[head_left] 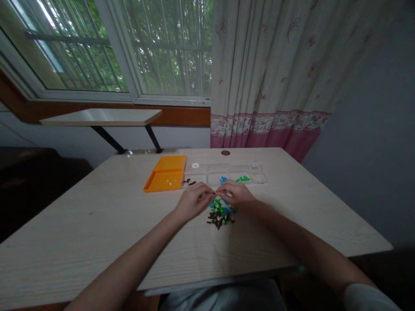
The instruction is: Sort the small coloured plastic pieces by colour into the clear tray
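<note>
My left hand [194,201] and my right hand [238,193] meet at the fingertips above the table. The left thumb and finger pinch what looks like a tiny dark plastic piece [213,193]. My right fingers are pressed together against the same spot; what they hold is too small to make out. Just below the hands lies a loose pile of small green, brown, blue and pale plastic pieces [220,214]. Behind the hands stands a clear compartment tray [218,168], with brown pieces [189,182], blue pieces [223,179] and green pieces [242,179] in separate front compartments.
An open orange case [167,171] with a few white pieces lies left of the clear tray. The pale wooden table [123,224] carries a raised shelf [103,116] on dark legs at the back left. A curtain [259,77] hangs behind its far edge.
</note>
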